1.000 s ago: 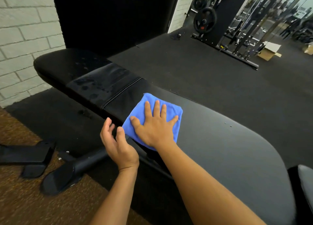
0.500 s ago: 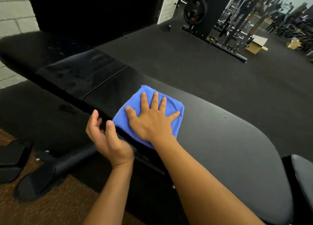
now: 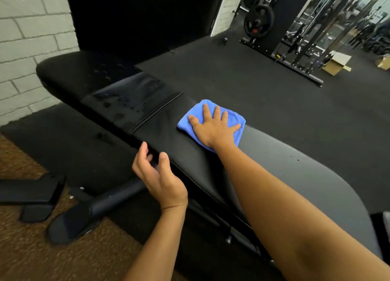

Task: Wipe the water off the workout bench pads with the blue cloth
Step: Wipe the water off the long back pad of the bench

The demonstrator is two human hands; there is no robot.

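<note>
Right hand (image 3: 213, 130): arm stretched forward across the bench, palm down, fingers straight and spread, pressing flat on the blue cloth (image 3: 234, 120). No curl round the fabric; grip is flat and wide.

Left hand (image 3: 160, 175): raised beside the near edge of the surface, palm turned inward, fingers loosely curved, holding nothing. Fingertips sit close to the pad edge; contact cannot be judged from this angle.

Count: one cloth, two hands, two bench pads in view, namely the long pad (image 3: 295, 175) under the cloth and the far pad (image 3: 69, 71) toward the brick wall (image 3: 27, 37), with a glossy strip (image 3: 130, 99) between them.

Cloth position: bunched directly under the right palm, on the far part of the long pad, near its far edge, just right of the seam. Cloth edges show beyond the fingertips and thumb.

Water: droplets visible on the glossy strip and the far pad, well left of the cloth.
</note>
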